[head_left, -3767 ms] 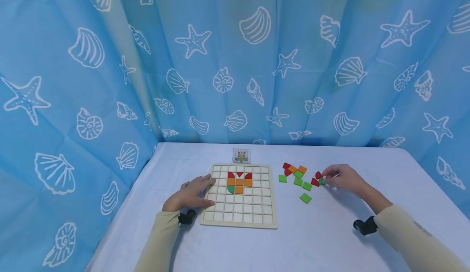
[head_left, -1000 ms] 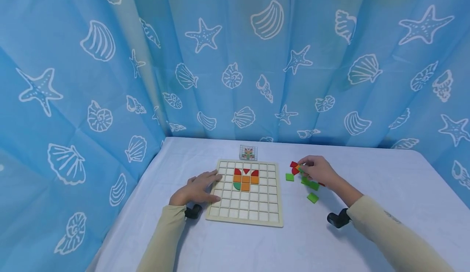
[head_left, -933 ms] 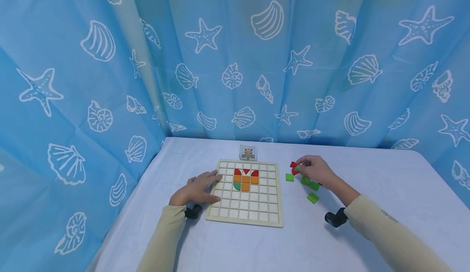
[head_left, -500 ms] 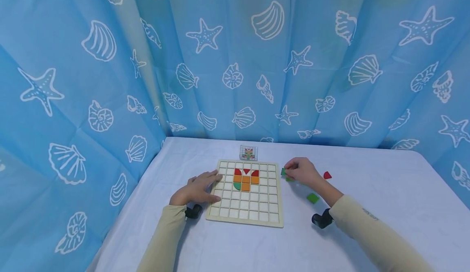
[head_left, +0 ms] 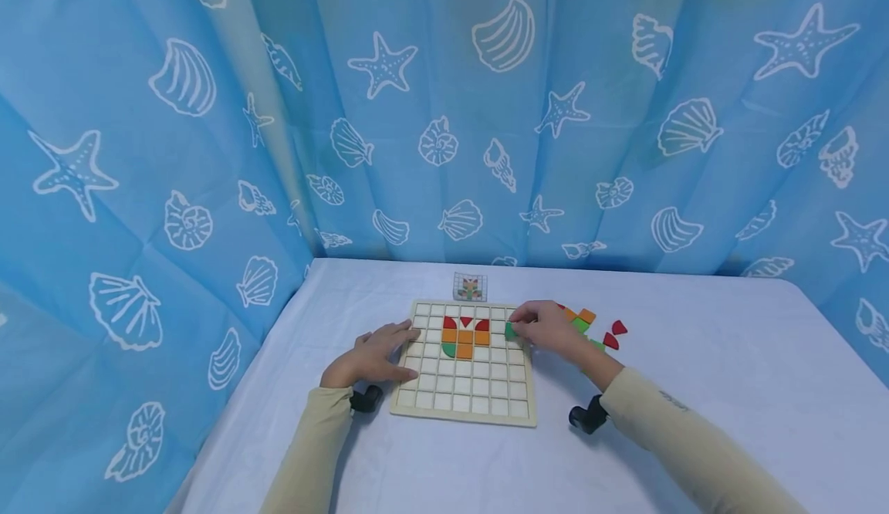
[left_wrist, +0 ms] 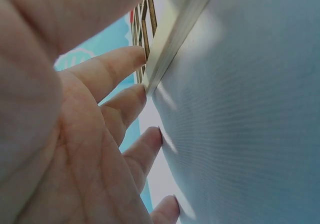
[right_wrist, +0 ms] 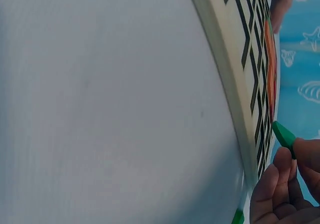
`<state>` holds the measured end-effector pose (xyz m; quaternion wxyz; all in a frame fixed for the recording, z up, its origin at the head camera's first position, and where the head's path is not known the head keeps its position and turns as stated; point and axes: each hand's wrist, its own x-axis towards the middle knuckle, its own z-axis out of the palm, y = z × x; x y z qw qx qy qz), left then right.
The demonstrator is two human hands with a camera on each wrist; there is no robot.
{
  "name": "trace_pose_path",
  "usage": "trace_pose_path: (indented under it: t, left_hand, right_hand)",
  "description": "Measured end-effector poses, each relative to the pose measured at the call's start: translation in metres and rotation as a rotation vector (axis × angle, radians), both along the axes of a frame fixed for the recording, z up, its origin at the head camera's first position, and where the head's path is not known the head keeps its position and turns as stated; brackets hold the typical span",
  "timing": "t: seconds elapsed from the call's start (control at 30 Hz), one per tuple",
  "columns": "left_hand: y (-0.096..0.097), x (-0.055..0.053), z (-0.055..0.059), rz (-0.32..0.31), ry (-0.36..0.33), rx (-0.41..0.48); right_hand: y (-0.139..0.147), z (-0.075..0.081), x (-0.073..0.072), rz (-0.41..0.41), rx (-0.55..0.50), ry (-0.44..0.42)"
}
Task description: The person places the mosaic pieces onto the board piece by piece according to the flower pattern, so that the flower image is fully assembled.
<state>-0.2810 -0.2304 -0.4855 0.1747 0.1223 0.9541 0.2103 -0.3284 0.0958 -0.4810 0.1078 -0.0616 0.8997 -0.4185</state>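
Observation:
A wooden grid board (head_left: 461, 421) lies on the table with white cells. Red tiles (head_left: 482, 326), orange tiles (head_left: 464, 337) and one green quarter-circle tile (head_left: 449, 350) form a pattern in its upper middle. My left hand (head_left: 368, 358) rests at the board's left edge, fingers spread and touching the frame; the left wrist view shows fingertips (left_wrist: 136, 56) against the rim. Over the board's right columns, my right hand (head_left: 549, 330) pinches a dark green tile (right_wrist: 283, 135) between thumb and finger. Its full outline is partly hidden by the fingers.
Loose tiles lie right of the board, among them an orange tile (head_left: 588, 316) and a red tile (head_left: 620, 328); my right hand and forearm hide some. A small printed pattern card (head_left: 470, 287) lies behind the board. A blue shell-patterned curtain (head_left: 444, 113) hangs beyond the table.
My right hand has carried the green tile leftward from among the loose tiles, across the others, to over the board's right side. The left hand stays at the board's edge.

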Motion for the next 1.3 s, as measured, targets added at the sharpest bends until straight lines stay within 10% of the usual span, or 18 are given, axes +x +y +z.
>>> trace_pose_path:
  t: [1.3]
  left_hand:
    - [0.000, 0.001, 0.001, 0.014, 0.001, -0.003]
  right_hand:
    - [-0.041, -0.011, 0.011, 0.174, 0.042, 0.016]
